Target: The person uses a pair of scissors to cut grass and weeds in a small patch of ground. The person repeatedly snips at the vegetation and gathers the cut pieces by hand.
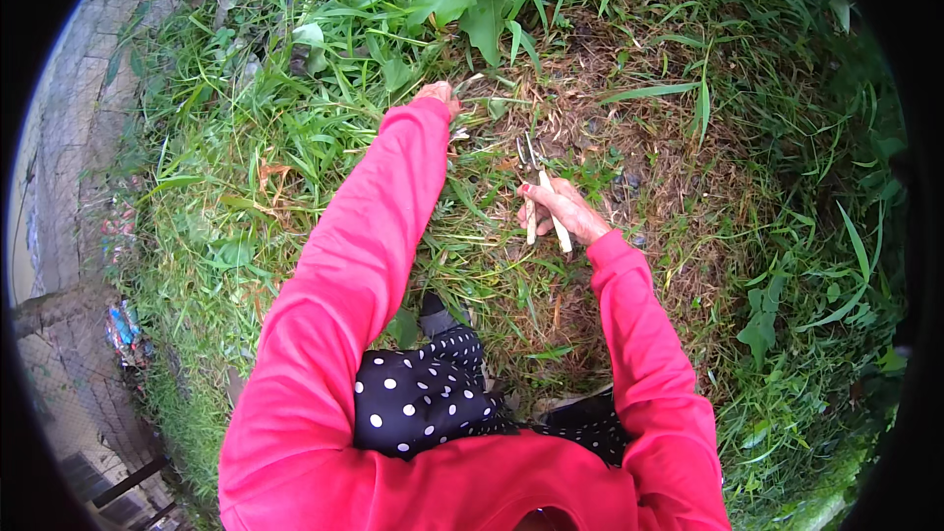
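My left hand (440, 94) is closed around some cut grass stems (469, 82) at the edge of the tall green grass (332, 81). In my right hand (564, 212) is a pair of hand shears or pruners (544, 188) with pale handles, its blades pointing away from me and standing apart. Below the blades lies ground with short green tufts and dry brown grass (664, 162). A broad green leaf (483, 22) grows beyond my left hand. The fingers of my left hand are partly hidden by stems.
Dense green weeds (833, 236) grow on the right. At the far left run a paved strip (81, 125) and wire mesh, with a crumpled blue and red wrapper (124, 332) beside the grass. My shoe (436, 316) rests on the grass near the middle.
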### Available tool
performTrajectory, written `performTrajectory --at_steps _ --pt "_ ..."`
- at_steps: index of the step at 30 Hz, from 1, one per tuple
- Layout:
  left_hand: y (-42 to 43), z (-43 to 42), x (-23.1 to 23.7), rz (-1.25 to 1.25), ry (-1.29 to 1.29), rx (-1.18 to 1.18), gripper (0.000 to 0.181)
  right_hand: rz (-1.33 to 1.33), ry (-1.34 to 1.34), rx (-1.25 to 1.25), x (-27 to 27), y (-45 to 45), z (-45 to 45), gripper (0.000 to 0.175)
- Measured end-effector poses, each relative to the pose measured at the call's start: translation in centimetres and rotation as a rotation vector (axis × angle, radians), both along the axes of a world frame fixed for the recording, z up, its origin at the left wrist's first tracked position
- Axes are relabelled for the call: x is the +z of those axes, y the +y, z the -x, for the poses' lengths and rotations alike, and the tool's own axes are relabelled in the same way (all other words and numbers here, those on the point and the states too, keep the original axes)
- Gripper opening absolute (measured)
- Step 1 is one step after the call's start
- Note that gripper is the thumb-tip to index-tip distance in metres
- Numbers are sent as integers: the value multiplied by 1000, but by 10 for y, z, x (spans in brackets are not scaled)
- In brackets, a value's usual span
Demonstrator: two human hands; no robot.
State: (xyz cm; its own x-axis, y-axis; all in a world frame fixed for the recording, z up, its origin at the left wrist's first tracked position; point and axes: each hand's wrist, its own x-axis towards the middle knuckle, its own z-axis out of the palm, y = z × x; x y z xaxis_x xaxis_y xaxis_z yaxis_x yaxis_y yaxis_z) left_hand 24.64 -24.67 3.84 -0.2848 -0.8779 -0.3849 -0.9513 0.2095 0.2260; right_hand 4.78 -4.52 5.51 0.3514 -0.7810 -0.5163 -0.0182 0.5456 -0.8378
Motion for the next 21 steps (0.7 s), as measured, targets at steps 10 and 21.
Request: performTrajectory --at_steps 10,21 --pt "26 -10 -21 -124 305 158 48 -312 -293 -11 -25 -35 -31 40" --pt "43 -10 -26 164 573 299 40 -315 -292 -53 -35 -75 -40 43"
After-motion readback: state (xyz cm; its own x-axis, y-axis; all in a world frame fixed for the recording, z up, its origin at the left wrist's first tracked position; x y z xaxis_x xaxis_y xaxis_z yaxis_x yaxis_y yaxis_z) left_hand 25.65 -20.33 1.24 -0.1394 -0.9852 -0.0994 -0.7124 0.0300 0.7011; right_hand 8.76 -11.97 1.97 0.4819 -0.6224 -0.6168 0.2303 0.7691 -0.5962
